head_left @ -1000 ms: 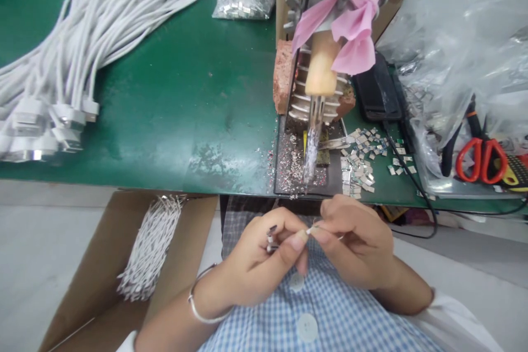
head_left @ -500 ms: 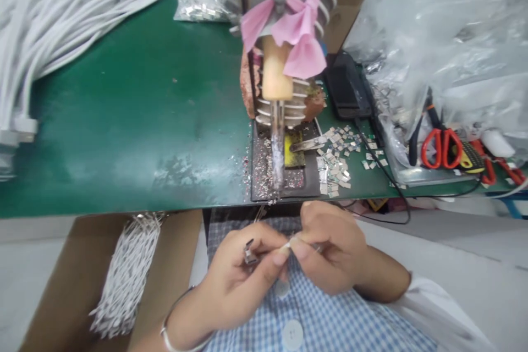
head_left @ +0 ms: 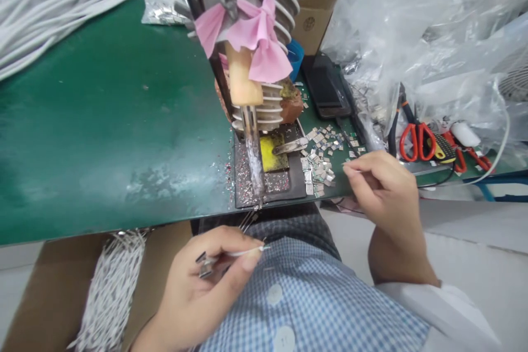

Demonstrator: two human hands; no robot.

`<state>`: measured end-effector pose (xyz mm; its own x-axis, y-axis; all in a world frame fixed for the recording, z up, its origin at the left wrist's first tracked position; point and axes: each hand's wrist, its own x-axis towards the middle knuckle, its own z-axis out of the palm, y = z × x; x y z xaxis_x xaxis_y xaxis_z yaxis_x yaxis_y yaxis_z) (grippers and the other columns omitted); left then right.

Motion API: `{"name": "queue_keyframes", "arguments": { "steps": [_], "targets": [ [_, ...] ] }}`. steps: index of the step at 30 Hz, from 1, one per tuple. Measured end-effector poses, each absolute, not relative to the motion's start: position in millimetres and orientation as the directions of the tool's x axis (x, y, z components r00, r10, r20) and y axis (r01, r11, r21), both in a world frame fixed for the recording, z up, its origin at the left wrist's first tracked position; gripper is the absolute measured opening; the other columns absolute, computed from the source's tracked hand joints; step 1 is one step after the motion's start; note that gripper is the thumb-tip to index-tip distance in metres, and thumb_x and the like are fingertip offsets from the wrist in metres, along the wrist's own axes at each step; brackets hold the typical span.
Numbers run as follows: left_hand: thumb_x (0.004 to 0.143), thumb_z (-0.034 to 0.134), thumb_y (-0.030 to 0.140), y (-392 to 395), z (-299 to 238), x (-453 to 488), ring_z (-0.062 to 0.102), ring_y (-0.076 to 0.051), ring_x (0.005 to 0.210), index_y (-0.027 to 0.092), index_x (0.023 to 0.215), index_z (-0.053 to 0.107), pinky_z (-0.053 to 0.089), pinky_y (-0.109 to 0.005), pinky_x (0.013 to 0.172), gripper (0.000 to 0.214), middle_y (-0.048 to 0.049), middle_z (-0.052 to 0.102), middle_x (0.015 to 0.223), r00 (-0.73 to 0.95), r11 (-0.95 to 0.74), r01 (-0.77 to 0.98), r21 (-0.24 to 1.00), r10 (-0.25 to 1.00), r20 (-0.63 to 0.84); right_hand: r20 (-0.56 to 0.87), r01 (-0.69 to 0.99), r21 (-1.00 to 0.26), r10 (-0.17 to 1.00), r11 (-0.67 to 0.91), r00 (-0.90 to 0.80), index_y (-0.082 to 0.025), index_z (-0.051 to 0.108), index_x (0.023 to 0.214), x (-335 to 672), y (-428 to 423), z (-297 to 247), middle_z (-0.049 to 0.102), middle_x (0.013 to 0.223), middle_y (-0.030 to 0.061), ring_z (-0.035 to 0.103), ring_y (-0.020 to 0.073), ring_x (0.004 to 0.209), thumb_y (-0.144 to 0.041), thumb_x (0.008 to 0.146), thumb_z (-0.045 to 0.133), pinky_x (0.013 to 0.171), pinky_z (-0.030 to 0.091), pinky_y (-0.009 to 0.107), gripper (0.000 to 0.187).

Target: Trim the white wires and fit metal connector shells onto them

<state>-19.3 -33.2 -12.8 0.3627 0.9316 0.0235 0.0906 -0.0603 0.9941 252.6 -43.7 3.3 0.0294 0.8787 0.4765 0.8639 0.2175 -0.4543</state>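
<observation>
My left hand (head_left: 214, 280), below the bench edge, pinches a thin white cable (head_left: 239, 253) between thumb and forefinger. Fine wire ends, partly greenish, stick out past the fingertips. A small metal connector (head_left: 205, 265) shows between the fingers of that hand. My right hand (head_left: 388, 187) is closed in a pinch at the bench's front edge, with a tiny pale bit at its fingertips that is too small to name. Just left of it lie several small circuit boards (head_left: 319, 176). A soldering iron (head_left: 253, 159) hangs tip down, tied with pink cloth (head_left: 264, 44), above a dark tray (head_left: 297, 190).
A yellow sponge (head_left: 272, 154) lies in the tray, amid solder specks. White cables (head_left: 49, 16) lie at the back left; more white cables (head_left: 109, 291) fill a cardboard box below. A phone (head_left: 328, 91), red-handled scissors (head_left: 416, 140) and plastic bags (head_left: 412, 22) are right.
My hands have parted. The right moved up and right to beside the circuit boards; the left shifted slightly left, still holding the cable. The view has swung right.
</observation>
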Motion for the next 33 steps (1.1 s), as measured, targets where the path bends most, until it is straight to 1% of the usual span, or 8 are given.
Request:
{"name": "queue_keyframes", "arguments": {
  "steps": [2,5,10,21,24,27,29,33],
  "targets": [
    [0.078,0.068,0.009,-33.4,-13.8,-19.4,0.065,-0.013,0.059,0.025,0.08,0.069,0.054,-0.019,0.053,0.016,0.0024,0.071,0.07,0.32,-0.034,0.065,0.997,0.947,0.011,0.421,0.946,-0.273,0.906,0.176,-0.047,-0.021,0.063,0.088,270.0,-40.1,3.4,0.065,0.081,0.0056,0.064,0.0208,0.078,-0.013,0.087,0.054,0.069,0.051,0.034,0.012],
    [0.078,0.067,0.01,-33.8,-14.8,-18.1,0.062,-0.012,0.055,0.024,0.078,0.069,0.051,-0.019,0.05,0.014,0.0025,0.068,0.067,0.295,-0.014,0.047,0.999,0.955,-0.001,0.352,0.98,-0.137,0.932,0.143,-0.086,-0.019,0.062,0.089,281.3,-37.5,-2.3,0.065,0.083,0.0076,0.064,0.0228,0.081,-0.017,0.088,0.055,0.068,0.051,0.034,0.008],
    [0.08,0.066,0.013,-32.4,-13.8,-16.5,0.057,-0.009,0.052,0.023,0.078,0.068,0.045,-0.016,0.047,0.011,0.0029,0.066,0.063,0.308,0.011,0.036,0.999,0.951,-0.021,0.367,0.989,-0.059,0.925,0.133,-0.103,-0.018,0.06,0.085,280.4,-38.0,-8.6,0.064,0.079,0.0072,0.063,0.022,0.076,-0.016,0.088,0.052,0.064,0.048,0.031,0.009],
    [0.083,0.064,0.012,-28.2,-14.4,-19.0,0.058,-0.008,0.054,0.02,0.08,0.066,0.046,-0.014,0.048,0.009,0.0013,0.067,0.066,0.394,-0.063,0.007,0.998,0.917,0.055,0.307,0.972,0.15,0.925,0.183,-0.222,-0.016,0.06,0.084,285.1,-38.7,-4.3,0.063,0.074,0.0089,0.06,0.0226,0.067,-0.017,0.089,0.046,0.056,0.04,0.031,0.014],
    [0.082,0.064,0.01,-28.5,-11.5,-17.3,0.057,-0.007,0.051,0.02,0.077,0.065,0.044,-0.012,0.047,0.011,0.0029,0.066,0.063,0.387,-0.034,0.015,0.999,0.922,0.026,0.269,0.971,0.18,0.942,0.156,-0.201,-0.017,0.059,0.083,284.7,-36.3,-4.7,0.062,0.074,0.0087,0.059,0.0226,0.066,-0.02,0.09,0.045,0.054,0.037,0.031,0.016],
    [0.082,0.066,0.011,-28.8,-8.5,-15.6,0.057,-0.007,0.052,0.019,0.072,0.064,0.045,-0.013,0.048,0.013,0.0033,0.065,0.06,0.374,0.011,0.034,0.999,0.927,-0.023,0.25,0.98,0.141,0.953,0.141,-0.173,-0.018,0.057,0.081,285.5,-36.7,-0.9,0.062,0.075,0.0091,0.061,0.0239,0.068,-0.021,0.09,0.045,0.053,0.037,0.031,0.016],
    [0.082,0.066,0.012,-28.8,-8.4,-15.1,0.06,-0.008,0.054,0.019,0.074,0.065,0.047,-0.014,0.05,0.011,0.0019,0.068,0.062,0.376,0.029,0.041,0.999,0.926,-0.042,0.255,0.986,0.047,0.952,0.162,-0.169,-0.02,0.056,0.082,283.1,-40.0,6.2,0.063,0.075,0.0092,0.062,0.0241,0.068,-0.021,0.091,0.044,0.054,0.039,0.032,0.014],
    [0.082,0.066,0.011,-28.8,-10.0,-13.7,0.067,-0.011,0.066,0.02,0.077,0.066,0.052,-0.017,0.057,0.009,-0.0013,0.074,0.076,0.398,0.074,-0.027,0.997,0.916,-0.057,0.236,0.904,-0.362,0.96,0.229,-0.149,-0.021,0.055,0.087,256.9,-50.6,22.3,0.066,0.077,0.0048,0.061,0.0178,0.064,-0.018,0.09,0.049,0.055,0.044,0.028,0.008]
  ]
}}
